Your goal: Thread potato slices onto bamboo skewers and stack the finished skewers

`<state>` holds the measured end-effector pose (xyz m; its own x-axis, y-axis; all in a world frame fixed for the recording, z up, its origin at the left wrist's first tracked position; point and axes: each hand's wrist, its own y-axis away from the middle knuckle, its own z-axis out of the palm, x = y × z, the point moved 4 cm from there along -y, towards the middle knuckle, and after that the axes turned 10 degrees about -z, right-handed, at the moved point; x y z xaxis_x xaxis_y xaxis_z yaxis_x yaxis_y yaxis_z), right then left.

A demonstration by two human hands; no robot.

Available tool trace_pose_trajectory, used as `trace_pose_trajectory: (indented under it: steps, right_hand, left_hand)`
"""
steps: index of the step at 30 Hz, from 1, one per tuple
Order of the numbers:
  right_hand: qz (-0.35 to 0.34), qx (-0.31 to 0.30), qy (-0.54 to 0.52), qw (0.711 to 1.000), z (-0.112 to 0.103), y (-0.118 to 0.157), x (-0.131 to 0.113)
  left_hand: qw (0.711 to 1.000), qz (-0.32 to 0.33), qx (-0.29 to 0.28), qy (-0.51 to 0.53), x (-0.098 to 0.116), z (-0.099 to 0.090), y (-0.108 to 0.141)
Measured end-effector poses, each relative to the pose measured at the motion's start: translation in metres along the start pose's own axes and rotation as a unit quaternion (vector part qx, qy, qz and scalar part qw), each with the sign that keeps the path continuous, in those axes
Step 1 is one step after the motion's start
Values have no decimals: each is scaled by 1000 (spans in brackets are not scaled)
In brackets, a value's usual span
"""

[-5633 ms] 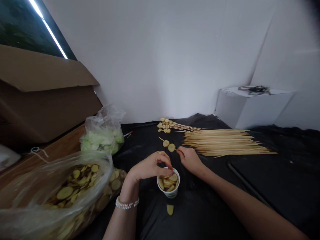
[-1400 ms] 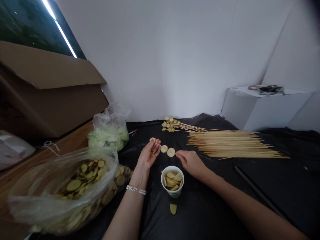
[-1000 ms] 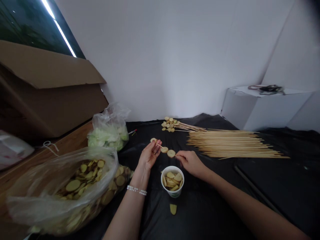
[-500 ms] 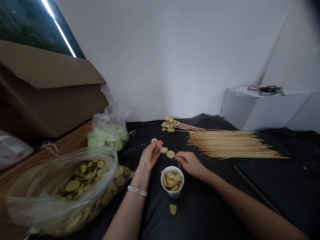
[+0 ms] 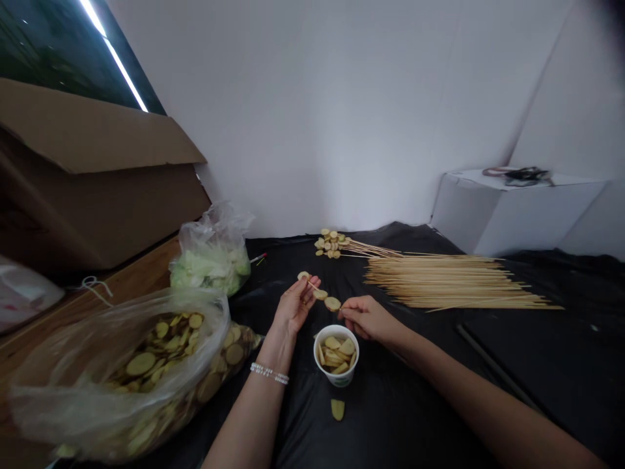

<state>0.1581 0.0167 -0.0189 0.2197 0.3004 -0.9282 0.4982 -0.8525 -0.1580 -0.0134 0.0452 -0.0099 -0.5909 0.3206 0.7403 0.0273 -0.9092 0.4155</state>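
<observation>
Gripping a bamboo skewer [image 5: 312,284] in a narrow pinch, the left hand [image 5: 295,306] is holding it tilted over a black plastic sheet [image 5: 415,404]. The right hand [image 5: 368,319] is pinching the skewer's other end, fingertips just beside the last of three potato slices [image 5: 333,303] strung along it. A pearl bracelet [image 5: 269,373] is circling the left wrist. Just below the hands, a white paper cup [image 5: 340,380] is standing upright, filled with more slices; one loose slice [image 5: 337,409] is lying on the sheet near it. To the left, a clear plastic bag of slices [image 5: 53,410] is resting beside a bag of pale green pieces [image 5: 209,273]. Ahead, a bundle of bare skewers [image 5: 439,283] is lying next to a cluster of sliced-loaded skewers [image 5: 332,244].
</observation>
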Motion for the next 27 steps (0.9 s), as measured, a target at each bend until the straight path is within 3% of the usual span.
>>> trace_pose_trajectory:
  steps: [6,14,19,23,27]
  right_hand:
    - [-83,58,107,989,-13,-2,-8]
    - [-102,48,177,978,-13,1,-14]
    - [-146,60,328,932,-12,6,-20]
    - [-142,49,422,894,-10,9,-21]
    - [-137,57,331,932,-11,7,-20]
  left_hand:
    - [1000,-14,-6,-14,2,2,4]
    - [999,13,47,23,0,-6,-1]
    - [998,20,46,37,-1,-5,-2]
    - [998,28,51,39,-1,-3,1]
    - [998,29,50,37,-1,-1,2]
